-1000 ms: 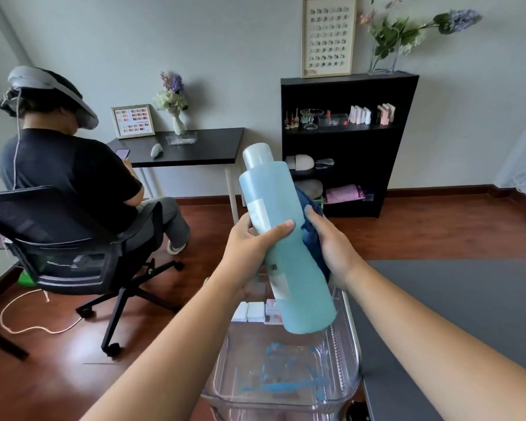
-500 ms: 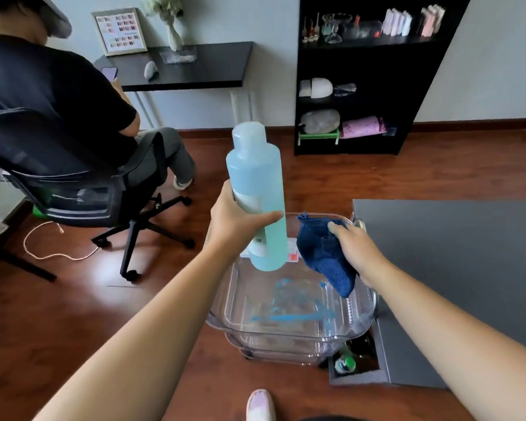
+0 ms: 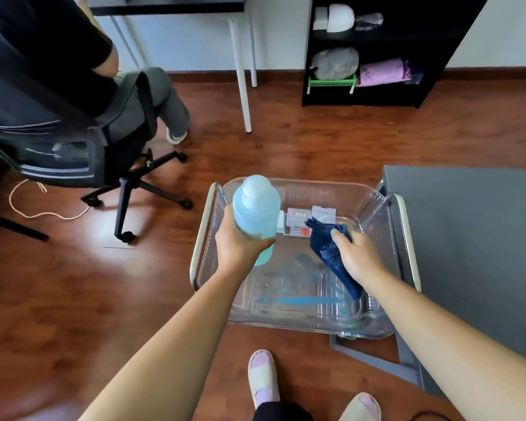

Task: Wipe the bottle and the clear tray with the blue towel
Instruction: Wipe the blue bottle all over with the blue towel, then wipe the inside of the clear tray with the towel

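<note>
A big clear plastic tray (image 3: 374, 205) with tall walls sits low in front of the person. Inside it, at the far wall, lie a few small flat boxes (image 3: 298, 218), white and see-through, one with a red part. Thin blue streaks (image 3: 295, 300) show on the tray's bottom near the close wall. Silver metal rails (image 3: 203, 229) run along the tray's left and right sides.

The left hand (image 3: 240, 243) is wrapped round the middle of a tall light blue plastic bottle (image 3: 255, 205). The bottle stands almost straight up and down. Its round cap points up at the camera and its bottom points down into the left part of the tray. I cannot tell if the bottom touches the tray.

The right hand (image 3: 356, 256) grips a dark blue towel (image 3: 325, 250), with its fingers curled over the cloth. The towel is bunched at the top and hangs down long inside the right part of the tray. Its low end is close to the tray's bottom. The two hands are apart, and the middle of the tray shows between them.

The tray's right side is just beside the left edge of a grey counter (image 3: 468, 238). Brown wood floor (image 3: 73, 284) lies on the left of the tray. Farther left on it stands a black office chair (image 3: 73, 147) with a person (image 3: 43, 41) sitting in it. A black shelf (image 3: 431, 41) stands by the far wall. Pale slippers (image 3: 261, 375) show at the close edge, near the tray's close wall.
</note>
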